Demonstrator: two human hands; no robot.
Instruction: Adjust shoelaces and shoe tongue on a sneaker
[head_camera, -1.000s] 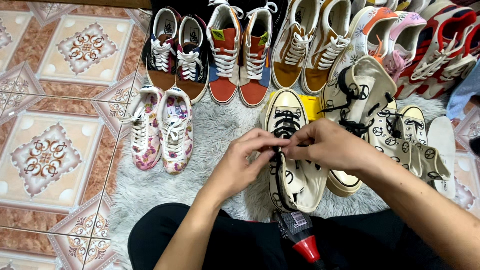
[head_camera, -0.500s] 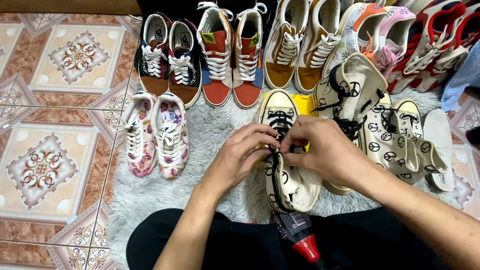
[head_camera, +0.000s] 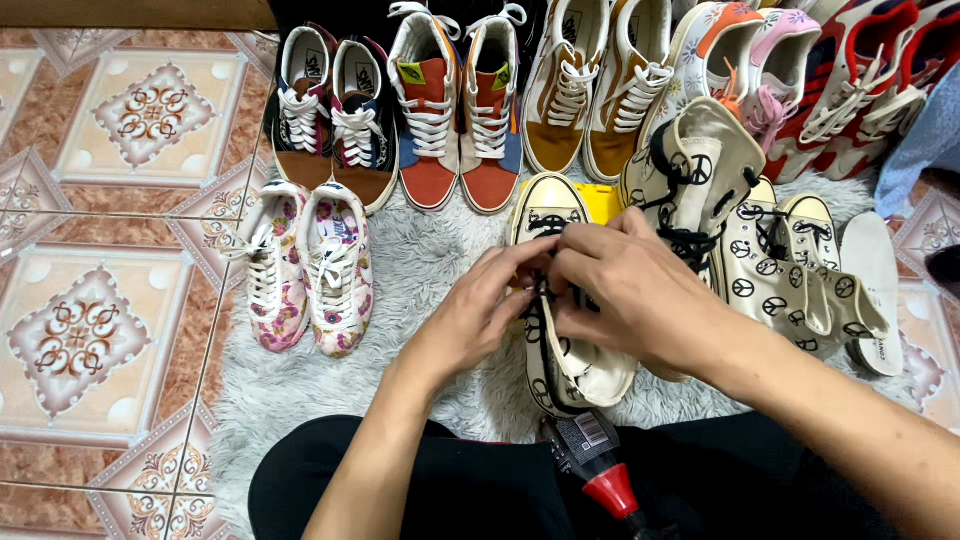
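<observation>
Head view, looking down: my left hand (head_camera: 480, 315) and right hand (head_camera: 630, 290) meet over a cream canvas high-top sneaker (head_camera: 565, 355) lying on a shaggy grey-white rug (head_camera: 420, 270) just in front of my knees. Fingers (head_camera: 520, 255) of both hands are pinched together on its black lace (head_camera: 545, 300), near the top eyelets; the rounded rubber toe cap points away from me. Black peace-sign prints dot the canvas. To its right, three more cream sneakers with the same print (head_camera: 770, 270) lean against one another, one tipped on its side. On the left of the rug sits a low pair in pink floral fabric (head_camera: 310, 265) with white laces. Along the far edge stands a row of skate shoes: a dark suede pair (head_camera: 330, 125), an orange-and-blue pair (head_camera: 460, 110) and a mustard pair (head_camera: 595, 90). Patterned glossy floor tiles (head_camera: 100, 300) in beige and terracotta lie beyond the rug. A red-tipped bottle (head_camera: 600, 470) rests against my black trousers.
</observation>
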